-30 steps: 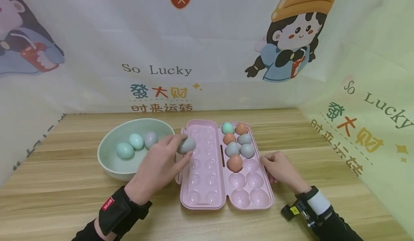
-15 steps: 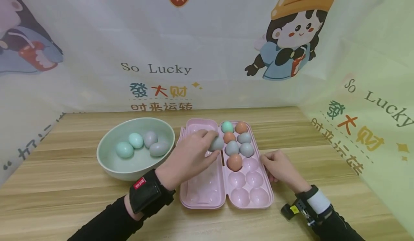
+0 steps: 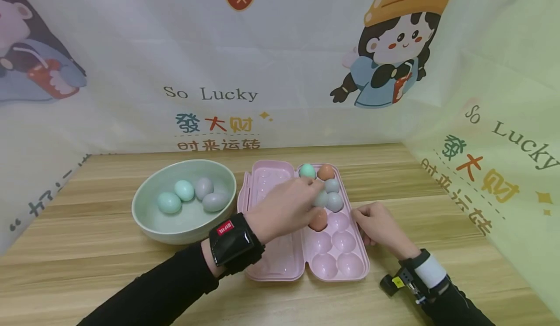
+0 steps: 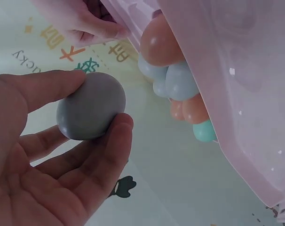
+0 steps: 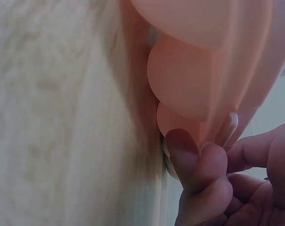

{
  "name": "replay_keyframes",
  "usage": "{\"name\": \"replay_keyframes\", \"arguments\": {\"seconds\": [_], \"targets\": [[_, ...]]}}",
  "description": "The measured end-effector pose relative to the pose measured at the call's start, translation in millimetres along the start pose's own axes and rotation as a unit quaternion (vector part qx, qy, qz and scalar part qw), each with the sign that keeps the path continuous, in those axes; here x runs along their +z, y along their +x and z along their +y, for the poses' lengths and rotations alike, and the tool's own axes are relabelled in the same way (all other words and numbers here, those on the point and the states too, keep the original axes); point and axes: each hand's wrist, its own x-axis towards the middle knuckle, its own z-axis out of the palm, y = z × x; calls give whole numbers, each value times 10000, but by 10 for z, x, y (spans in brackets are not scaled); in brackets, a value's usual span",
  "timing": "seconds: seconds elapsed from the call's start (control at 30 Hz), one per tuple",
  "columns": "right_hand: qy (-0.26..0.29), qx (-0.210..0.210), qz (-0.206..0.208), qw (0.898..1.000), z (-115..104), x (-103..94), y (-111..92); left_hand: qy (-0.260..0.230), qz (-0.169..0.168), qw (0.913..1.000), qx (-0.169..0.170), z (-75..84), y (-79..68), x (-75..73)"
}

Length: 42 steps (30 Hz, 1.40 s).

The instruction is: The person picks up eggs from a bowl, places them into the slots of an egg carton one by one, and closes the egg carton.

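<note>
A pink egg carton (image 3: 275,267) lies unfolded, its lid on the left and its cupped half on the right. My left hand (image 3: 282,208) reaches across the lid over the cupped half. Between its thumb and fingers it holds a smooth grey egg (image 4: 91,106), mostly covered by the hand in the head view. Brown, grey and green eggs sit in the far cups, among them a brown egg (image 3: 318,220) just under the left hand. My right hand (image 3: 384,230) pinches the carton's right rim (image 5: 241,94), and in the right wrist view its fingertips meet at that edge.
Left of the carton stands a pale green bowl (image 3: 142,224) with several bluish-green and grey eggs inside. The nearer cups (image 3: 324,266) of the carton show bare pink. A printed cloth (image 3: 297,73) hangs behind the wooden table (image 3: 70,248).
My left hand has carried the grey egg rightward from beside the bowl, across the lid, to above the cupped half. My right hand has stayed at the carton's rim.
</note>
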Motion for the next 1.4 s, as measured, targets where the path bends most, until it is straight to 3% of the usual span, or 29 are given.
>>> {"name": "replay_keyframes", "arguments": {"seconds": [0.17,0.23,0.37,0.43,0.73,0.97,1.2,1.4], "targets": [[-16,-27,7,10000,-11,-7,-1,112,-158,9997,168,69,127,54],[-9,-33,17,10000,-11,-7,-2,525,-201,9976,409,99,183,87],[5,-35,-3,10000,-8,-4,-3,1481,-401,9847,828,166,270,151],[7,-39,-38,10000,-3,0,-2,1713,-523,9794,929,194,299,179],[-6,-95,-67,9999,1,-11,2,1120,-893,9852,944,217,412,266],[-88,-152,-103,9998,-17,-27,-6,1467,-1062,9795,881,214,471,317],[-91,-143,-96,9998,-21,-20,-13,1426,-1447,9766,700,181,523,345],[-20,-76,-113,9999,-1,-19,1,1330,-1584,9750,813,168,558,373]]}}
